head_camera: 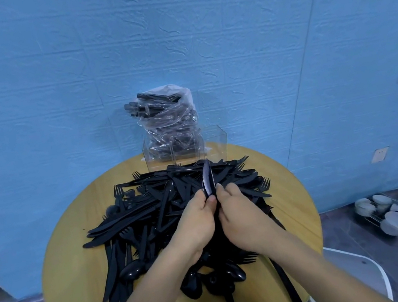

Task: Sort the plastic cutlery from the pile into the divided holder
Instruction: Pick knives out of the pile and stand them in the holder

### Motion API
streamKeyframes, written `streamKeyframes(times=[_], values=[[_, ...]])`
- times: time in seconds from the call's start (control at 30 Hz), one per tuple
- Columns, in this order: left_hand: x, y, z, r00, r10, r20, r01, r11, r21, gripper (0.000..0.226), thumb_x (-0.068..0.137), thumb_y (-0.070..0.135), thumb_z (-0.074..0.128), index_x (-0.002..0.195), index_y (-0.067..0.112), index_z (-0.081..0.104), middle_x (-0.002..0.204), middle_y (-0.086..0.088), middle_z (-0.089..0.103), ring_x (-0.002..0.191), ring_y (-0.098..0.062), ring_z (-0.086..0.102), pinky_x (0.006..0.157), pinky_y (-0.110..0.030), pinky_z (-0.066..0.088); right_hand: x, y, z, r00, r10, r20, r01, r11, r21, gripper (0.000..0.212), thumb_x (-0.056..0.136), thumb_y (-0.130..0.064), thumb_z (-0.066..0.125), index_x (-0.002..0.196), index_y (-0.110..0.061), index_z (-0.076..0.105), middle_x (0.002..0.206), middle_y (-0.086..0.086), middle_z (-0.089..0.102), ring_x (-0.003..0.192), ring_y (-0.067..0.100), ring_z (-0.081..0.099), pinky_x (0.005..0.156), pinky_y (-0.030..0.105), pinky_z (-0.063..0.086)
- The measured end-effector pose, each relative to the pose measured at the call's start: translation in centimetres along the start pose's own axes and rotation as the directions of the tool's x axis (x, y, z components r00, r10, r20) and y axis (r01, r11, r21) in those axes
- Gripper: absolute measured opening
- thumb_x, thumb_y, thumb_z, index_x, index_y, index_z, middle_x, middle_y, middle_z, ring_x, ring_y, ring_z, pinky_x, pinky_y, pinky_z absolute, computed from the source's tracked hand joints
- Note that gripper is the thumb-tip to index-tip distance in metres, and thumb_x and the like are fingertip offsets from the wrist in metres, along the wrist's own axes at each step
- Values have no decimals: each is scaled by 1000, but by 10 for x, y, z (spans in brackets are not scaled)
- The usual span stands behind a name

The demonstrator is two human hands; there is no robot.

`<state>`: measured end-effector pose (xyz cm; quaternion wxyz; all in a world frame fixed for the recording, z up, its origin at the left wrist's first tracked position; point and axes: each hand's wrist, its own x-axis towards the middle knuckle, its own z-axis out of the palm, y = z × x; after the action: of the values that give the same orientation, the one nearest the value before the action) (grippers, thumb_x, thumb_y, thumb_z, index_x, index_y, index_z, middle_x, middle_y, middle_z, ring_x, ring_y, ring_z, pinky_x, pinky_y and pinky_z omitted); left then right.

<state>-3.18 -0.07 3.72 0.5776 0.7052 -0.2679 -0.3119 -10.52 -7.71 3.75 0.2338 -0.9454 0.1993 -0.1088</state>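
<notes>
We see a round wooden table (72, 253) under a pile of black cutlery (150, 212), a clear divided holder (213, 140) at its far edge beside a bag (167, 113), and our left hand (195, 226) and right hand (244, 220) both gripping upright knives (207, 178).

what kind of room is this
Probably a makeshift indoor workroom, not a kitchen: a small round wooden table against a blue textured foam-panel wall, and a wire rack of white bowls on the dark floor.
</notes>
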Motion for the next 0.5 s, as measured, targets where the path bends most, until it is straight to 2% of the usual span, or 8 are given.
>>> streamKeyframes(times=[0.1,0.17,0.23,0.27,0.3,0.37,0.43,0.5], values=[[3,-4,-4,1000,-18,-11,18,1000,-23,24,102,19,35,109,8,55,112,-20,61,103,-33,59,88,-47,52,3,3,-4,998,-56,-1,56,996,-75,37,98,-9,36,135,-8,39,103,-1,31,78,17,45,68,27,38],[4,-6,-6,999,-42,6,43,992,-119,25,103,18,32,108,5,54,102,-18,63,89,-28,62,71,-37,57,4,4,-11,995,-82,-63,80,996,-38,18,100,-17,39,104,-10,55,92,-1,36,74,16,47,65,25,37],[4,-4,-6,998,-58,38,64,978,-200,25,103,18,31,104,6,54,92,-13,62,79,-20,62,66,-31,56,6,5,-17,996,-53,-74,69,970,235,27,98,-18,47,74,-8,56,76,1,47,65,9,48,60,19,39],[5,-3,-6,997,-60,47,69,974,-217,25,103,18,31,102,7,53,86,-10,61,75,-18,62,66,-30,56,8,6,-19,998,-31,-61,54,906,420,30,97,-16,50,68,-9,57,67,2,50,58,8,49,58,17,42],[5,-2,-7,996,-60,59,73,970,-231,24,103,18,32,100,8,53,81,-8,59,69,-16,60,65,-30,55,10,8,-20,998,-11,-56,41,825,564,29,95,-14,53,67,-12,60,60,2,53,54,8,50,58,19,45],[6,-1,-7,995,-57,87,76,971,-228,24,103,18,32,97,10,53,73,-3,56,61,-12,56,63,-29,53,17,13,-18,996,55,-70,12,700,715,20,92,-10,58,78,-18,69,59,1,56,54,8,51,57,20,44],[7,-2,-7,992,-58,108,81,972,-220,23,103,17,32,98,9,53,70,-2,55,57,-10,53,61,-27,51,24,17,-15,989,132,-69,-26,608,794,9,88,-8,64,92,-11,72,61,-1,59,55,7,52,56,17,43],[9,-3,-7,992,-60,112,83,973,-216,24,103,16,31,100,8,53,68,-1,57,56,-9,54,59,-26,51,31,19,-10,978,197,-66,-54,548,835,10,83,-7,69,92,-3,69,64,0,61,53,7,53,55,18,43]])
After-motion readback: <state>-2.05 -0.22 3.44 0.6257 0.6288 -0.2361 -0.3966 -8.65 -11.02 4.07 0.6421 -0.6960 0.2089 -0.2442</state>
